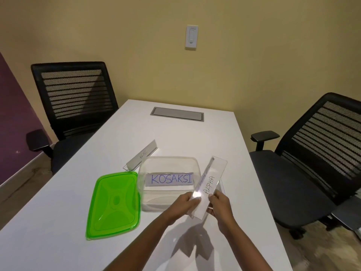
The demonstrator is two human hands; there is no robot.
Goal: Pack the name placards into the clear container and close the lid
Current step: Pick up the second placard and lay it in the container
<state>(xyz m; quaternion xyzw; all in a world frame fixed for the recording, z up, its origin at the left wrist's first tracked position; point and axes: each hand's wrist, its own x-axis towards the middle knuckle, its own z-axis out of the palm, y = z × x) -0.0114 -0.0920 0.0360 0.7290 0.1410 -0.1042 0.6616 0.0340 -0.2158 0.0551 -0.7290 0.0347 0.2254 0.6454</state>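
Note:
A clear container (148, 167) stands open on the white table, with a placard reading KOSAKSI (170, 178) upright inside it. Both hands hold the near end of a clear placard marked ALPHA (210, 182), lifted and tilted just right of the container's front corner. My left hand (182, 204) grips its left edge and my right hand (220, 203) its right edge. A third placard, marked BETA (142, 155), lies on the table behind the container's left side. The green lid (113, 205) rests flat to the left of the container.
A grey cable hatch (177, 114) is set into the table (58, 241) at its far end. One black mesh chair (76, 98) stands at the far left, another (316, 153) at the right. A wall switch (191, 37) is straight ahead.

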